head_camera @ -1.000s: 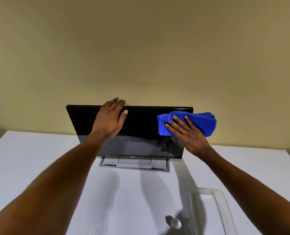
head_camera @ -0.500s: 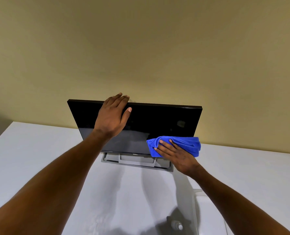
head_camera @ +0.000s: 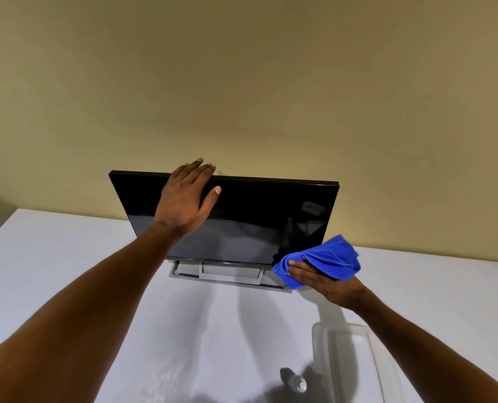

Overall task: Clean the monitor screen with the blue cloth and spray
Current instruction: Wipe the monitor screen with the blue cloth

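A black monitor (head_camera: pixel 247 216) with a dark screen stands on a grey stand (head_camera: pixel 230 273) on the white table. My left hand (head_camera: pixel 188 196) lies flat over its top edge, left of centre, fingers hooked behind the rim. My right hand (head_camera: pixel 326 279) presses a bunched blue cloth (head_camera: pixel 326 261) against the monitor's lower right corner, partly off the screen. The spray bottle (head_camera: pixel 298 383) stands near the table's front edge; only its clear cap and top show.
A clear plastic tray (head_camera: pixel 355 362) sits on the white table (head_camera: pixel 53 271) at the front right, beside the spray bottle. A beige wall (head_camera: pixel 242 82) rises directly behind the monitor. The table's right edge runs near the frame's right side.
My right hand has swept the blue cloth from the screen's upper right corner down to the lower right corner. My left hand has kept its hold on the top edge.
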Motion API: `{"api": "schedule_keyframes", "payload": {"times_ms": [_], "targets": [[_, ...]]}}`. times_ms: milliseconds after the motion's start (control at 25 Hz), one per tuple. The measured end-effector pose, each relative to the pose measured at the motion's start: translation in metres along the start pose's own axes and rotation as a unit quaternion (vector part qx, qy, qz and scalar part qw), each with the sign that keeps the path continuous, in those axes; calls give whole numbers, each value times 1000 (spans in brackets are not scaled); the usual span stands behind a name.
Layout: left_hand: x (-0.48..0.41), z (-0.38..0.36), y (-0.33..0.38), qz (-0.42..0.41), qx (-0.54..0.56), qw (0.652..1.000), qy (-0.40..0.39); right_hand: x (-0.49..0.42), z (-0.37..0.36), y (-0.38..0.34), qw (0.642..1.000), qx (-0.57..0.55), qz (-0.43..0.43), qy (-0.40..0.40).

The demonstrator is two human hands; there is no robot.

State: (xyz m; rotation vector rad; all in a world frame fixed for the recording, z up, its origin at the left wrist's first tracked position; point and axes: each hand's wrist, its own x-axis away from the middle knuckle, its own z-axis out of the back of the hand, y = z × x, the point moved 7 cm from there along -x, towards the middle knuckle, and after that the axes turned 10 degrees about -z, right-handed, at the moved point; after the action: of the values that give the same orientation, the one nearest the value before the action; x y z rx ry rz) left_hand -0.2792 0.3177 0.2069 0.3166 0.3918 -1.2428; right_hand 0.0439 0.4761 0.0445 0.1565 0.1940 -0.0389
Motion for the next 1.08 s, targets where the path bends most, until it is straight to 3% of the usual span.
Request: {"api": "schedule_keyframes", "payload": {"times_ms": [40, 80, 160, 240, 440, 600, 800, 1080], "targets": [[0, 0, 0, 3, -1, 1000, -3, 3, 5, 5, 994, -99, -25, -23], [0, 0, 0, 5, -2, 1000, -6, 2, 16, 9, 993, -113, -28, -26], [-1, 0, 1, 7, -3, 1000, -13, -1, 32, 18, 999, 28, 31, -11], [-1, 1, 3, 8, -4, 1000, -19, -10, 51, 33, 998, 35, 54, 17], [-2, 3, 3, 10, -3, 1000, -29, -39, 98, 63, 993, 88, 24, 69], [-1, 1, 2, 12, -2, 999, -34, -71, 127, 73, 982, 116, -78, 127], [0, 0, 2, 6, -6, 1000, -25, -79, 92, 42, 972, 90, -165, 143], [-1, -2, 2, 4, -10, 1000, -2, -109, 24, -36, 994, 74, -50, 63]]}}
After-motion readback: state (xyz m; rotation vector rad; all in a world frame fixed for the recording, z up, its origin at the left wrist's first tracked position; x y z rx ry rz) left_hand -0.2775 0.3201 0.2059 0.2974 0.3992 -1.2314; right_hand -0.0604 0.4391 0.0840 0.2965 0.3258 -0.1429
